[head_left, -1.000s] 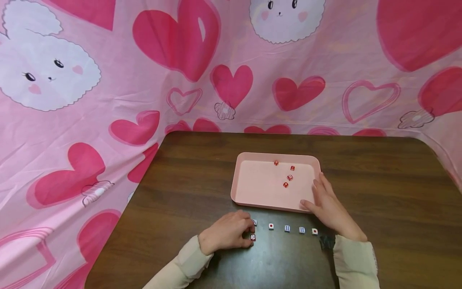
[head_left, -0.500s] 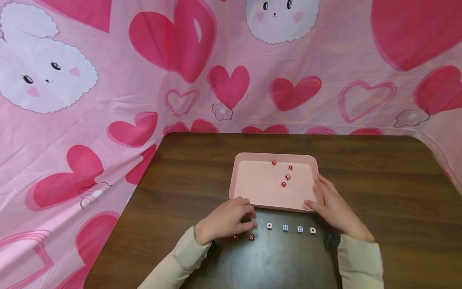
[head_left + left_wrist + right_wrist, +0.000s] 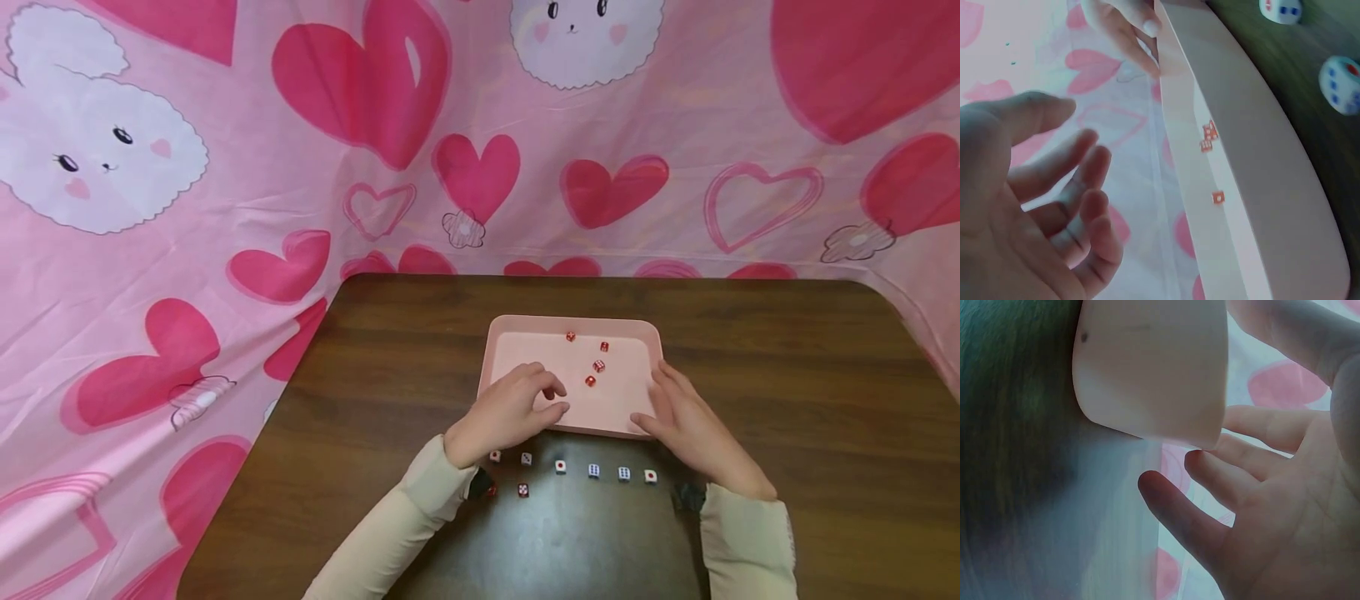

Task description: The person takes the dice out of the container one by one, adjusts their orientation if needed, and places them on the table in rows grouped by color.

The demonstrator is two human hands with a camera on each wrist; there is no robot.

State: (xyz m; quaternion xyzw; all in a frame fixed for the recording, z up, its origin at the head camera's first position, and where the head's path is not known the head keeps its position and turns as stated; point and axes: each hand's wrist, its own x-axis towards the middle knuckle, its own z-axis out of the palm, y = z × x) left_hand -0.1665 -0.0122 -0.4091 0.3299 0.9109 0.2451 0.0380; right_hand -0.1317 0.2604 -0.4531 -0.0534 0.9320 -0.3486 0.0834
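My left hand (image 3: 513,412) hovers over the front left part of the pink tray (image 3: 517,350), its fingers loosely bent. The left wrist view shows nothing between its thumb and fingers (image 3: 1094,156). At the tray's front right corner, my right hand (image 3: 693,433) rests with spread fingers along the side and the thumb by the front rim. Several translucent red dice (image 3: 598,366) lie inside the tray, right of my left fingertips. In front of it, a row of several white dice (image 3: 594,471) stands on the table. Nearer sit a red die (image 3: 522,491) and another partly hidden by the left wrist.
The dark wooden table (image 3: 390,358) spreads around the tray. A pink cloth with hearts (image 3: 476,175) hangs along the back and sides. A dark strap (image 3: 688,497) shows at my right cuff.
My left hand has moved from the dice at the left of the rows, up and right over the tray, uncovering white dice there. The right hand stays by the tray's corner.
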